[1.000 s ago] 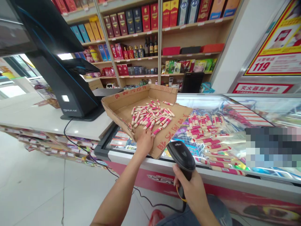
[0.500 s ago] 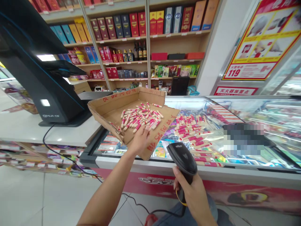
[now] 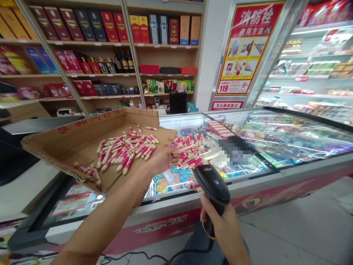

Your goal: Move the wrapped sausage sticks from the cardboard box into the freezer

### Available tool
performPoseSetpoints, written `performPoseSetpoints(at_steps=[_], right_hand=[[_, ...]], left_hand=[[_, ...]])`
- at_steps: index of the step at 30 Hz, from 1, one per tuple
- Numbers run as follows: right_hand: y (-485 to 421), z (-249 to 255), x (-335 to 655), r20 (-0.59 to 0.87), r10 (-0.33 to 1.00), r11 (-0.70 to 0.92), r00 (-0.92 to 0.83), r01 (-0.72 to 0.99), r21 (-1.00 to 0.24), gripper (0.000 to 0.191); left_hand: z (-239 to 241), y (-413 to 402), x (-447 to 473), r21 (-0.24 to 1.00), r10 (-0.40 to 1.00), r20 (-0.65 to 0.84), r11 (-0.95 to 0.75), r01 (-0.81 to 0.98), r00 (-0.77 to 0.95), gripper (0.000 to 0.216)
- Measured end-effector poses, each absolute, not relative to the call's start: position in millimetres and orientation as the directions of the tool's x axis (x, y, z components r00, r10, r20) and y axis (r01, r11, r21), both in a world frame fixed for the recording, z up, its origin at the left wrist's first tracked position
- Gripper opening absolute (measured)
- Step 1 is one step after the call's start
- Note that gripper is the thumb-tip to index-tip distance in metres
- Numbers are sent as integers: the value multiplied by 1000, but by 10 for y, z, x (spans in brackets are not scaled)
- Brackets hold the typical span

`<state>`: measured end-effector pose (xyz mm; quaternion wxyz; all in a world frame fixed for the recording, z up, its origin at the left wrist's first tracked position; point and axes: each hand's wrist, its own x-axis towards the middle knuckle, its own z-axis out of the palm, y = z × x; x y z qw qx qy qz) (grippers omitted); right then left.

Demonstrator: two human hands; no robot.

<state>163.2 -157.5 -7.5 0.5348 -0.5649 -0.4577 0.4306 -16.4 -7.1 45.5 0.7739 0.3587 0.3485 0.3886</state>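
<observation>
My right hand (image 3: 224,224) is wrapped round the handle of a black barcode scanner (image 3: 212,184), its head tilted up and its cable trailing below. My left hand (image 3: 165,160) is between an open cardboard box (image 3: 91,129) and a pile of small wrapped sausages (image 3: 193,149) on the freezer's glass top. Its fingers are curled closed beside the pile; what they hold, if anything, is hidden. Inside the box lies a heap of similar beige sausages (image 3: 121,151) with pink-red labels. My left forearm covers part of the box's near side.
The glass-topped freezer (image 3: 182,204) stretches across in front, with packaged goods under the glass. A blurred-out dark object (image 3: 237,149) rests on it to the right. Shelves (image 3: 116,75) of boxes and bottles stand behind. A black cable (image 3: 132,254) runs low in front.
My left hand has moved from the sausages in the box to the right, beside the pile on the glass. The view has turned right. The scanner stays in my right hand.
</observation>
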Motion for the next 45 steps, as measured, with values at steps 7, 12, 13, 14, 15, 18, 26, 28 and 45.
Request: performPoseSetpoints(at_steps=[7, 12, 13, 14, 15, 18, 26, 28, 45], right_hand=[[-1529, -130, 1660, -22, 973, -39, 229, 68, -997, 39], [-1499, -161, 1629, -13, 977, -35, 213, 98, -995, 39], [-1495, -166, 1620, -17, 980, -39, 200, 105, -994, 38], [-1491, -169, 1610, -21, 982, -42, 190, 108, -993, 37], [-1489, -169, 1600, -25, 982, -46, 186, 111, -993, 36], [-1488, -159, 1560, -27, 975, -53, 221, 113, -992, 35], [-1497, -207, 1459, -38, 967, -70, 253, 120, -990, 36], [-1499, -219, 1442, -32, 971, -63, 238, 125, -990, 36], [-1484, -201, 1425, -33, 973, -61, 229, 118, -991, 35]], left_hand=[[190, -44, -161, 985, 865, -90, 150, -83, 493, 40], [143, -95, -194, 997, 866, -17, -25, 77, 499, 47], [140, -105, -184, 996, 872, -11, -35, 84, 490, 45], [137, -114, -170, 996, 879, -7, -37, 84, 477, 42], [133, -121, -154, 997, 889, -6, -32, 75, 458, 40], [120, -136, -112, 1000, 924, -21, 24, -3, 382, 33], [123, -153, -75, 991, 940, -59, 96, -92, 336, 23], [132, -156, -71, 991, 943, -72, 104, -81, 326, 23], [91, -128, -82, 992, 939, -44, 80, -93, 341, 29]])
